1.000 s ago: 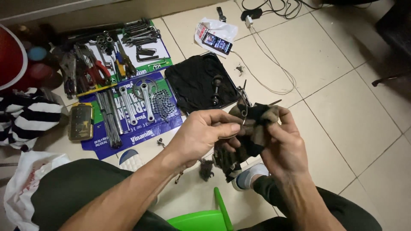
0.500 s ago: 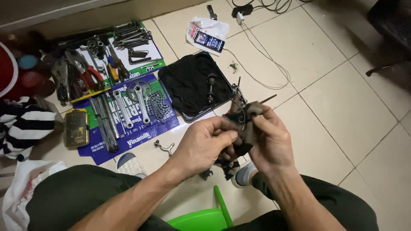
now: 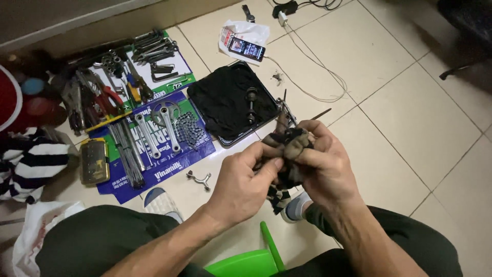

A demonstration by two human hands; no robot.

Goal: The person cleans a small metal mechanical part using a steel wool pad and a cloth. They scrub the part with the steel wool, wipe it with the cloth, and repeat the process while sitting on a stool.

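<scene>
- Pale glazed floor tiles (image 3: 410, 102) with dark grout lines fill the scene; the person sits low on something bright green (image 3: 246, 261), knees in dark trousers, feet in light slippers.
- Far left, flattened printed cartons (image 3: 169, 169), blue and green, serve as a work mat. On them lie two silvery crank arms (image 3: 156, 134), a dark heap of chain (image 3: 190, 132), a bundle of thin steel rods (image 3: 128, 156), and further back a spread of wrenches and red-handled pliers (image 3: 105, 97).
- Right of the mat, a shallow black tray (image 3: 225, 102) holds a small dark axle-like part (image 3: 251, 102); it sits just far of the hands.
- At the far edge a phone (image 3: 247, 48) rests on a white bag, with a pale cable trailing toward the near right.
- Near the middle, both hands meet over a grimy dark rag (image 3: 289, 149), soft and crumpled, hanging down between the knees.
- Right hand (image 3: 328, 169) closes around the rag's upper bunch, fingers curled tight over it.
- Left hand (image 3: 243, 184) pinches the same rag from the left side, thumb and fingers pressed in.
- From the bunch, thin dark metal ends (image 3: 320, 114) poke out toward the far right; what part is wrapped inside I cannot tell.
- A small silvery bracket (image 3: 199, 179) lies on the tile just left of the left hand.
</scene>
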